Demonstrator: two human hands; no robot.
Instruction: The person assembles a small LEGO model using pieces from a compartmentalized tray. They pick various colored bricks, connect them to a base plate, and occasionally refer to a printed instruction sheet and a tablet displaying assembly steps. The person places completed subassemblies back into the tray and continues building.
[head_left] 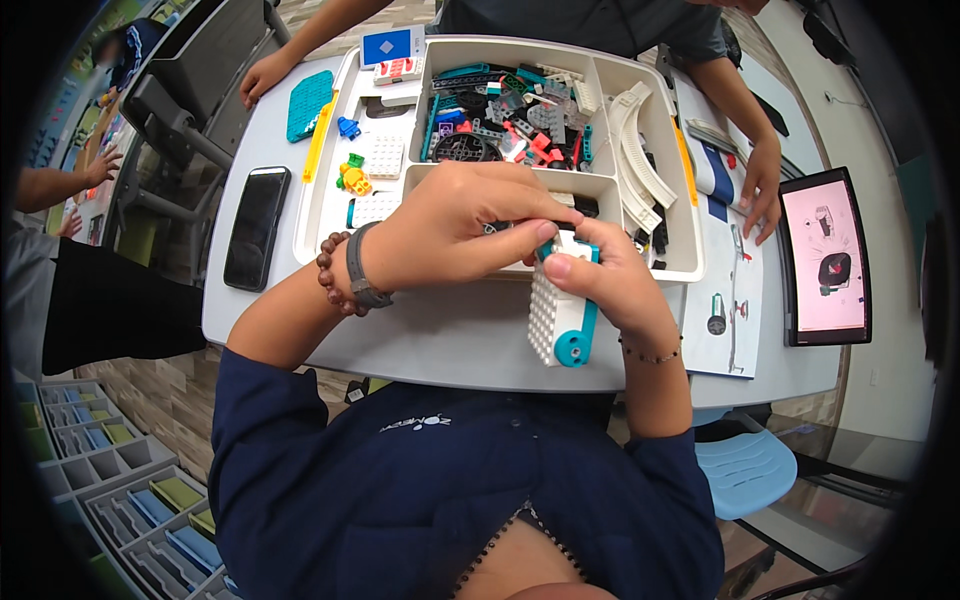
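Note:
A white studded building-brick model with teal side pieces and a rounded teal end is held above the table's near edge. My right hand grips it, thumb laid across its upper part. At the model's far end, my left hand is closed in a pinch, thumb and forefinger close to the right fingertips. Whatever lies between those left fingers is hidden. Just beyond both hands stands a white sorting tray of loose building pieces, its near compartment partly covered by my left hand.
A black phone lies left of the tray, near a teal plate. A yellow-green brick figure sits in the tray's left side. On the right are an instruction booklet and a screen. Across the table, a person's hand rests on paper.

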